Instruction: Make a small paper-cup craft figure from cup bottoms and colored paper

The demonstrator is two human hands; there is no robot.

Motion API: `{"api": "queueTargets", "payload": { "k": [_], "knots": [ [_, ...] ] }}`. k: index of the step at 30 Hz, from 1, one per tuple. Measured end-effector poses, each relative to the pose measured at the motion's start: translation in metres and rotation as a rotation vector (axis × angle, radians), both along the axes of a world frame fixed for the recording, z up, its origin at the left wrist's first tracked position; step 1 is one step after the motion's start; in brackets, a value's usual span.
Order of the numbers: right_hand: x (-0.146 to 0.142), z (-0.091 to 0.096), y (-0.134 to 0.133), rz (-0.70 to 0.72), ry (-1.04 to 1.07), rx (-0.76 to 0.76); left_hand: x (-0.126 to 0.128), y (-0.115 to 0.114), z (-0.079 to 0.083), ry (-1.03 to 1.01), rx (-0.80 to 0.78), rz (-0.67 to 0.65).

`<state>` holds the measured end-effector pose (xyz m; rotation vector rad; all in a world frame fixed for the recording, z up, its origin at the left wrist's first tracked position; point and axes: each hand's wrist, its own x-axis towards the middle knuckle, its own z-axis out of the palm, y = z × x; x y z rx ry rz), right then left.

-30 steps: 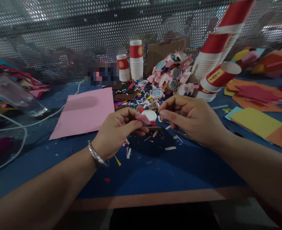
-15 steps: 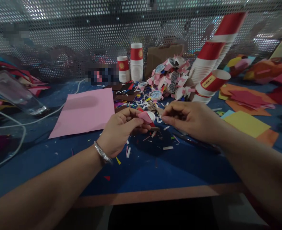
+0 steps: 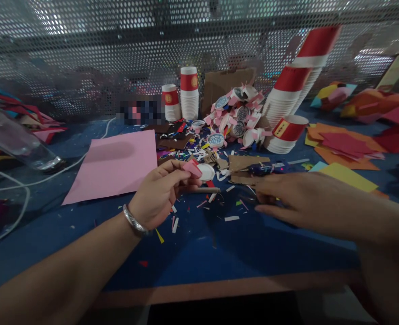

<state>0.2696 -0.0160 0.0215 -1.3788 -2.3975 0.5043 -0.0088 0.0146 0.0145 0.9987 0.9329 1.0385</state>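
Note:
My left hand (image 3: 165, 189) pinches a small folded piece of pink paper (image 3: 192, 169) between thumb and fingers. Just beyond it is a round white disc (image 3: 206, 172); whether it touches the paper I cannot make out. Near these fingers lies a brown cardboard strip (image 3: 208, 190) with a red scrap by it. My right hand (image 3: 287, 198) is low over the table, palm down with bent fingers, where a dark slim tool lay. A thin shiny bit shows ahead of its fingertips. The hand covers the rest, so its grip is hidden.
A large pink sheet (image 3: 114, 167) lies left, near a clear glass (image 3: 23, 142) and white cable. Behind are paper cup stacks (image 3: 189, 95), a heap of pink-and-white paper pieces (image 3: 238, 115) and leaning cups (image 3: 285, 92). Colored sheets (image 3: 346, 176) lie right; scraps litter the middle.
My right hand has moved down and right, away from the pink paper, to the dark tool's spot. My left hand keeps the paper, now turned a little. The whole view has shifted slightly.

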Motion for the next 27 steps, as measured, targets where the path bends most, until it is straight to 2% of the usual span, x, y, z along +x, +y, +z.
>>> {"api": "queueTargets", "payload": {
  "k": [3,8,10,16,21,27],
  "knots": [
    [0.004,-0.001,-0.006,0.029,-0.308,-0.059,-0.003,-0.001,-0.001,-0.008,-0.021,-0.004],
    [0.001,0.003,-0.007,-0.001,-0.375,-0.138,-0.003,-0.003,0.000,-0.013,-0.088,-0.016],
    [-0.004,0.008,-0.006,-0.010,-0.298,-0.163,-0.002,-0.005,0.001,-0.007,-0.124,-0.023],
    [-0.032,0.018,0.001,-0.060,0.165,-0.268,-0.001,-0.015,0.005,-0.003,-0.215,-0.108],
    [-0.054,0.010,0.010,-0.007,0.344,-0.380,0.001,-0.018,0.006,-0.055,-0.200,-0.140],
    [-0.083,-0.003,0.015,0.013,0.561,-0.512,-0.006,-0.011,0.008,-0.120,-0.199,-0.077]
  ]
}}
